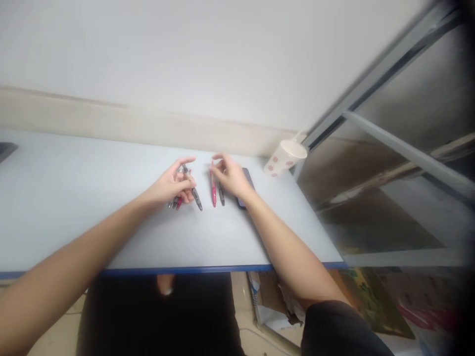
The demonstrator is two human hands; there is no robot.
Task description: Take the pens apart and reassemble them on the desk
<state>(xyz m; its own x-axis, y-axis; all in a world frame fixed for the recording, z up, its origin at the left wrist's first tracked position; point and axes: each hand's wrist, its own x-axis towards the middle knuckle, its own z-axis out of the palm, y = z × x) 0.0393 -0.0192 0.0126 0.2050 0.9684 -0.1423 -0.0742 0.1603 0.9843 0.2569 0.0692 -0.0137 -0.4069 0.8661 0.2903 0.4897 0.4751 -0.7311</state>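
My left hand [173, 184] rests on the pale grey table [74, 198], fingers curled around a small bunch of pens [176, 201]; a grey pen [193, 192] sticks out from between its fingers. My right hand [230, 176] is just to the right, thumb and forefinger pinched at the top of a red pen [213, 190] lying on the table. A dark grey pen [221, 194] lies beside the red one, partly under that hand. A dark phone [248, 182] lies flat behind my right wrist.
A paper cup with red spots [284, 157] lies tipped at the table's back right corner by a grey metal window frame [386, 133]. The table's blue front edge [185, 270] is near me. Cardboard and clutter [274, 301] sit on the floor below.
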